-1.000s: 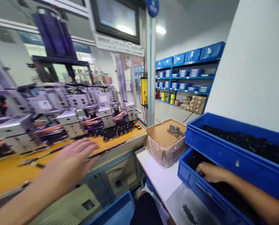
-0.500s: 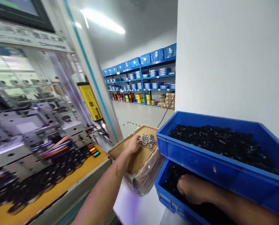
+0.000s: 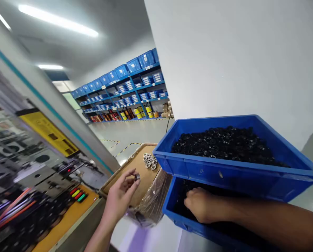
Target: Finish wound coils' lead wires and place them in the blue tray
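My left hand [image 3: 121,196] hovers over the near edge of a cardboard box [image 3: 135,166] and pinches a small round metal part [image 3: 137,177] between thumb and fingertips. A small heap of similar shiny parts [image 3: 150,161] lies at the far end of that box. My right hand [image 3: 198,204] reaches into the lower blue bin [image 3: 172,206], resting among small black parts; its fingers curl downward and are mostly hidden. An upper blue bin [image 3: 224,168] heaped with black parts [image 3: 224,143] sits above it.
A machine with orange wires and coloured buttons [image 3: 77,194] on a yellow bench [image 3: 64,220] fills the left. A yellow panel [image 3: 49,133] hangs on its frame. Blue shelving with bins [image 3: 124,91] stands far back. A white wall [image 3: 237,59] rises behind the bins.
My left hand went from the yellow bench to the shiny parts in the cardboard box, then drew back towards me holding one. My view swung right. My right hand stayed in the lower bin.
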Available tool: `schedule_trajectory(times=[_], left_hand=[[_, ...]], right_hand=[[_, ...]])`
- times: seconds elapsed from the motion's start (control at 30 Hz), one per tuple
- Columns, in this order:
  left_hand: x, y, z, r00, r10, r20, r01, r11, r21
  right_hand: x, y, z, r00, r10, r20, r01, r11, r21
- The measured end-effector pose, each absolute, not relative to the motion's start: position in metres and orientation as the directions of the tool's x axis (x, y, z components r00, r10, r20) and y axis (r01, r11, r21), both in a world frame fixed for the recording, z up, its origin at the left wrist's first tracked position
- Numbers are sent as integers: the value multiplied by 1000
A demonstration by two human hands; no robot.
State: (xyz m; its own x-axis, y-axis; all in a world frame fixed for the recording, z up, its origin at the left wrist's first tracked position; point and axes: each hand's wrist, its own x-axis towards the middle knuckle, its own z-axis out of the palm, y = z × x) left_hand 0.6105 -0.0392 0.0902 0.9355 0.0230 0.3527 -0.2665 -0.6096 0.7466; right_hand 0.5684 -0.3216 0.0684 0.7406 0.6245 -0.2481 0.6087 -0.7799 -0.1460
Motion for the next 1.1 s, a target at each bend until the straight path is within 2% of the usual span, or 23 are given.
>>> schedule_trajectory(times=[0.1,0.27,0.3,0.37,0.43,0.47,0.57,0.77,0.9,1.03,1.1], left_hand=[[525,-46,80,899,132,418,-325,-438,838],[422,-66,73,884,225,410,-386,-145,911],[409,-69,73,881,238,408,-397,-95,913],[391,-75,73,870,276,409,-414,-41,909],[379,-80,72,859,307,409,-418,-40,908],[374,-83,71,860,314,403,-410,-45,911],[365,-89,66,884,300,358,-376,3,927],[359,-96,51,956,179,231,-264,193,945],[362,-99,43,959,208,193,-237,212,948],[363,-102,40,939,302,165,-247,256,935],[363,-103,40,934,325,147,-246,288,926]], right_hand=[[559,-325,67,773,623,-122,606,-781,-150],[553,-319,81,744,656,129,668,-722,-182],[550,-314,87,696,689,203,718,-666,-202],[539,-299,98,519,743,422,855,-452,-254],[520,-284,108,323,709,626,940,-164,-300],[509,-277,110,267,678,685,944,-42,-326],[479,-264,111,235,660,714,900,130,-416],[461,-263,94,225,662,715,888,163,-430],[464,-263,90,194,660,726,903,168,-395],[465,-264,91,134,677,724,914,198,-354],[466,-264,91,95,679,728,942,174,-285]])
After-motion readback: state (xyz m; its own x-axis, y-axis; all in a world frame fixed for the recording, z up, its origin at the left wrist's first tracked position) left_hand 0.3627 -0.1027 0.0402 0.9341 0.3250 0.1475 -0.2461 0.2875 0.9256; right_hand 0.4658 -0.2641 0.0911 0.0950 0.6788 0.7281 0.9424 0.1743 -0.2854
